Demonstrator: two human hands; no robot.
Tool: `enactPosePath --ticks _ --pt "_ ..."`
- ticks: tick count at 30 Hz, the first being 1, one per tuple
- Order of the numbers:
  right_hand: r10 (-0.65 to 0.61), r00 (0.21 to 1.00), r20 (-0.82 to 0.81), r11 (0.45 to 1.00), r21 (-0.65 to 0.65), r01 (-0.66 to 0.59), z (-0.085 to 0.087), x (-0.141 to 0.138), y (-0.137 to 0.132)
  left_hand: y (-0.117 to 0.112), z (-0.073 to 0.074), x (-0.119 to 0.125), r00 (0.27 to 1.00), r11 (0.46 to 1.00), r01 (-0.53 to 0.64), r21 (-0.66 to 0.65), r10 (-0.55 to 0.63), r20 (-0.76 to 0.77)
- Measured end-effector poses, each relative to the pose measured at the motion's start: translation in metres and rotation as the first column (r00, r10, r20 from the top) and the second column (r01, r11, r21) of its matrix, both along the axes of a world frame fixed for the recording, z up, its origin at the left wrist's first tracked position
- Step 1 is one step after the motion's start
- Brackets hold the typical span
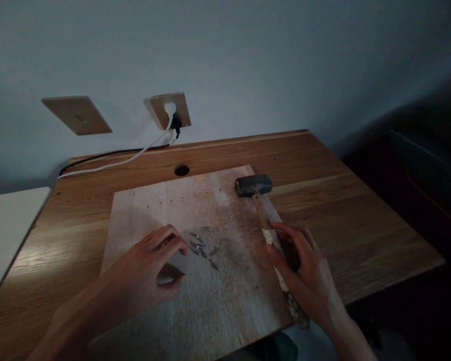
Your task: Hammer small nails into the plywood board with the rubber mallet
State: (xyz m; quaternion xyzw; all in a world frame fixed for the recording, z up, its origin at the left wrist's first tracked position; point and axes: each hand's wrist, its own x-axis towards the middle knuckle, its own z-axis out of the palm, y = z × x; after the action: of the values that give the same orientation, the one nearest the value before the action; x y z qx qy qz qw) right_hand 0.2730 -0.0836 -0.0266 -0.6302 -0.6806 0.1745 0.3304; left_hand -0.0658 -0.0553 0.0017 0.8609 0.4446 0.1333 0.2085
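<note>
A wooden board (143, 230) lies on the desk, with a row of small dark holes or marks near its far edge. On its middle rests a loose pile of several nails (201, 246), thin and shiny. My left hand (154, 265) hovers just left of the pile, thumb and fingers apart with nothing visible between them. At the board's right side, my right hand (304, 265) has its fingers around the wooden handle of a hammer (263, 213). The dark hammer head lies toward the board's far right corner. White wrapping covers part of the handle.
The wooden desk (361, 225) stands against a wall and has a round cable hole (182, 170). A white cord (128, 161) and a black cord run left from the wall outlet (180, 108). A white panel (15, 220) stands at the far left.
</note>
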Motion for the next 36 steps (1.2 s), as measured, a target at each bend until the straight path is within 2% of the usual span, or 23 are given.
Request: enactPosePath --ticks 8,16,20,25,31,36 --pt "-0.025 0.999 -0.030 0.999 -0.032 0.024 0.000 0.000 -0.002 -0.005 -0.002 -0.006 0.998 0.998 0.053 -0.015 -0.053 -0.016" --pt "-0.049 0.998 -0.039 0.999 -0.021 0.048 -0.001 0.000 -0.004 -0.009 -0.005 -0.013 1.000 0.999 -0.018 -0.047 0.017 -0.019" --pt "-0.065 0.997 -0.035 0.997 -0.035 0.064 -0.002 0.001 -0.005 -0.011 -0.011 -0.014 1.000 1.000 0.013 0.005 -0.013 0.014" --pt "-0.080 0.996 -0.035 0.996 -0.030 0.079 -0.002 0.001 -0.004 -0.008 -0.011 -0.014 0.999 0.998 0.036 0.053 -0.038 0.032" --pt "-0.069 0.997 -0.039 0.997 -0.030 0.068 -0.001 0.002 -0.004 -0.003 -0.014 -0.018 1.000 0.984 -0.018 0.177 0.014 0.023" --pt "-0.069 0.997 -0.041 0.997 -0.026 0.068 -0.001 0.002 -0.003 0.000 -0.013 -0.019 0.998 0.987 -0.043 0.157 0.034 0.056"
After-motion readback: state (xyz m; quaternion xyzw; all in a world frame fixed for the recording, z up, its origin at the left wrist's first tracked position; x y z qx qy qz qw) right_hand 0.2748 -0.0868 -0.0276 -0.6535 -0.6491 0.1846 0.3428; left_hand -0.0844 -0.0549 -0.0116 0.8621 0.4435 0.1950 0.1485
